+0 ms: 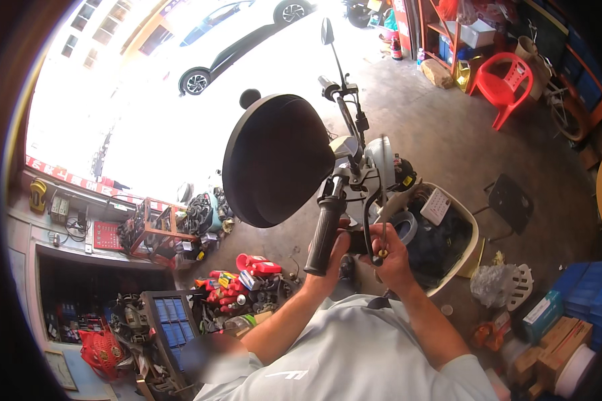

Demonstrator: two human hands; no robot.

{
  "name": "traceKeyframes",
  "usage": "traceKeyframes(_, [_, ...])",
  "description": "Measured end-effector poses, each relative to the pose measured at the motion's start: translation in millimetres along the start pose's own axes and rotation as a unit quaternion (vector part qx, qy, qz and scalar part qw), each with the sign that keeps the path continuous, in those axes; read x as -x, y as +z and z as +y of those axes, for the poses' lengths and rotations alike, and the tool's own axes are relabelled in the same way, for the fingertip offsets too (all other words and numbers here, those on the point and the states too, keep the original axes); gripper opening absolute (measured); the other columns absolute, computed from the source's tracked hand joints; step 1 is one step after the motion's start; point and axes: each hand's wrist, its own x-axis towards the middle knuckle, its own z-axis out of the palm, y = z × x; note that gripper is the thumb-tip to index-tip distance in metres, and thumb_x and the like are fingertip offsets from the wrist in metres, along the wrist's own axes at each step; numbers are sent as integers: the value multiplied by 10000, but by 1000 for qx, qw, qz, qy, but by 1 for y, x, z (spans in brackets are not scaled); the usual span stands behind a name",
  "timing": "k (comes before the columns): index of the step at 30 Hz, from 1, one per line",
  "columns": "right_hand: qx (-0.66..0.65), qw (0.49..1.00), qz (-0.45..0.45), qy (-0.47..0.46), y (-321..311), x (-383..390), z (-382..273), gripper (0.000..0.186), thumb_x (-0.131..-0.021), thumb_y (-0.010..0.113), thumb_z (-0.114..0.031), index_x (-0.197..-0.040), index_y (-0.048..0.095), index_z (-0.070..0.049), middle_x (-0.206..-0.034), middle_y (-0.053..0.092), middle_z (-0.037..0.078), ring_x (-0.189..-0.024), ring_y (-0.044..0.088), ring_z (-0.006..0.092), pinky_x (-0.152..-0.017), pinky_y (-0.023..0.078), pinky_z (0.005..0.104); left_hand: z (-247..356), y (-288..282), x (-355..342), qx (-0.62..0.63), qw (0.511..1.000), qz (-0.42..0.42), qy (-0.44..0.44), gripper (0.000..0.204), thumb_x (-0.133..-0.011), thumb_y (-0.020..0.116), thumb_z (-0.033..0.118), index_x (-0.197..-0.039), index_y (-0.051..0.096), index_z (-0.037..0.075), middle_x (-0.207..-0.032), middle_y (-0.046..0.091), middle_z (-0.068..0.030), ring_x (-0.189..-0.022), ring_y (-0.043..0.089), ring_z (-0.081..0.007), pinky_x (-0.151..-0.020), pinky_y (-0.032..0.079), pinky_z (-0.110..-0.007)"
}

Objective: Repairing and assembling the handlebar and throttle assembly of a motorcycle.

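A two-wheeler's handlebar stands in front of me, its ribbed black grip (326, 234) pointing toward my body. My left hand (330, 266) is closed just behind the grip, its fingers on a small black part (360, 242). Close beside it, my right hand (393, 262) is closed around the lower end of a curved black lever (369, 217). A small brass-coloured piece (383, 253) shows at its fingertips, below a thin upright line that may be a cable. My fingers partly hide these pieces. A large black mirror back (277, 160) rises over the grip.
Right of my hands is a white-rimmed open body (473, 230) with dark contents and a white box. A black stool (510, 200) and red plastic chair (505, 83) stand farther right. Red bottles (231, 291) crowd the floor at left; cartons (563, 344) sit lower right.
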Motion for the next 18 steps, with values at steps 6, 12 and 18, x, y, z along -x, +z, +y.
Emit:
traceKeyframes(6, [-213, 972, 46, 86, 14, -11, -6, 570, -828, 672, 116, -1344, 553, -94, -1140, 573, -6, -814, 550, 18, -648, 465, 170, 2, -34, -9, 111, 989, -92, -11, 492, -1053, 527, 356, -1379, 488, -10, -1178, 647, -153, -1035, 667, -216, -804, 564, -344])
traceKeyframes(12, [-292, 953, 70, 33, 29, -29, 3, 523, -911, 661, 35, -1391, 500, -95, -1167, 614, 19, -807, 578, 38, -593, 473, 180, 49, -39, -10, 192, 973, -99, -80, 618, -1047, 504, 417, -1459, 372, -24, -1226, 605, -218, -953, 694, -266, -748, 617, -355])
traceKeyframes(18, [-313, 946, 87, 6, 35, -44, 4, 472, -911, 679, 21, -1335, 499, -81, -1044, 637, 16, -629, 557, 61, -507, 447, 205, 70, -40, -23, 78, 980, -127, -129, 753, -1008, 605, 320, -1555, 195, 5, -1152, 636, -217, -848, 705, -243, -690, 616, -338])
